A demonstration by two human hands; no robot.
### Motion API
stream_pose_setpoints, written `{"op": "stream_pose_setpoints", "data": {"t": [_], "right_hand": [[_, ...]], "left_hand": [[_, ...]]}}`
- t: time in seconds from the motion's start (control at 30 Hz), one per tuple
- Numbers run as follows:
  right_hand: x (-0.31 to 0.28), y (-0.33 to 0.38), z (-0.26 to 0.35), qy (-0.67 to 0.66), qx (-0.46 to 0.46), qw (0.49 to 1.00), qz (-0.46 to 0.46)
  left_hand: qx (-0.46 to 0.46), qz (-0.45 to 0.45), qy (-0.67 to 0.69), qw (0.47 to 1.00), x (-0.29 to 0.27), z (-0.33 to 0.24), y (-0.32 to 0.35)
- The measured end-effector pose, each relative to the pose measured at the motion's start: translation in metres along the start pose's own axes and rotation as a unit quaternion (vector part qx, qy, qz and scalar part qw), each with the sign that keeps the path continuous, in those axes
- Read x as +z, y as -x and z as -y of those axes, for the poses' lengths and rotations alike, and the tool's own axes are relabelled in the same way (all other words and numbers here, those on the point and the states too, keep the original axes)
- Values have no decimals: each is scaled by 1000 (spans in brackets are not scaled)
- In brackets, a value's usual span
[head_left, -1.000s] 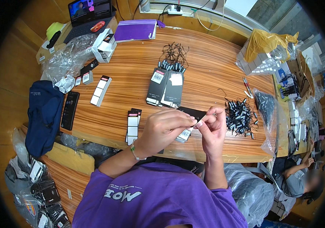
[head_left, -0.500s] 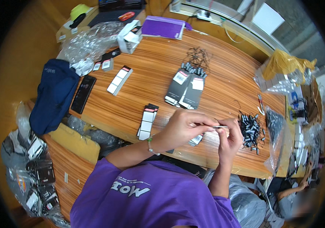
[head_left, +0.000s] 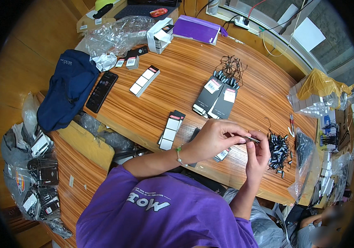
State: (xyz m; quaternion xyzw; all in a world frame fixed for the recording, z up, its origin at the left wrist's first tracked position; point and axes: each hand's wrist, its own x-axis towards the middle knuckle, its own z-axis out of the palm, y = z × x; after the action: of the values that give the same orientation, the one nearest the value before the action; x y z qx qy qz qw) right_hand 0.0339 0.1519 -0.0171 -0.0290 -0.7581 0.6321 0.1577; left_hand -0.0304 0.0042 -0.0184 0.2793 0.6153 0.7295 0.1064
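Observation:
In front of my chest, over the table's near edge, both hands meet on a thin, small flat piece (head_left: 252,139), seen almost edge-on; it looks like a tag, but its kind is unclear. My left hand (head_left: 216,139), with a beaded bracelet on the wrist, pinches one end. My right hand (head_left: 258,153) grips the other end between thumb and fingers. Partly hidden below the left hand lies a card with white labels (head_left: 222,154). Just right of the right hand is a heap of black tag strings (head_left: 280,151) with small shiny ends.
Dark grey hang tags (head_left: 215,99) with looped strings lie mid-table. Label strips (head_left: 171,131) and another label stack (head_left: 144,81) sit to the left, near a phone (head_left: 101,91) and navy pouch (head_left: 66,89). A plastic-wrapped box (head_left: 311,97) stands right. Another person (head_left: 309,231) is at lower right.
The view has shifted, so the table's things appear farther right. My hands keep their pinch on the thin piece, which now slants a little more.

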Motion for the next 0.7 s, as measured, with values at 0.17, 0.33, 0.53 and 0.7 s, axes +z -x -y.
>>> {"op": "stream_pose_setpoints", "data": {"t": [0.17,0.33,0.53,0.7], "right_hand": [[2,1,1,-13,-2,1000,5],[6,0,5,-15,-8,1000,2],[6,0,5,-18,-4,1000,-17],[-8,-1,-6,-194,25,980,38]], "left_hand": [[-19,7,-19,1000,1,-2,0],[21,-20,-58,998,3,-5,0],[23,-23,-77,997,6,-7,-1],[196,-21,-205,959,2,-11,-3]]}}
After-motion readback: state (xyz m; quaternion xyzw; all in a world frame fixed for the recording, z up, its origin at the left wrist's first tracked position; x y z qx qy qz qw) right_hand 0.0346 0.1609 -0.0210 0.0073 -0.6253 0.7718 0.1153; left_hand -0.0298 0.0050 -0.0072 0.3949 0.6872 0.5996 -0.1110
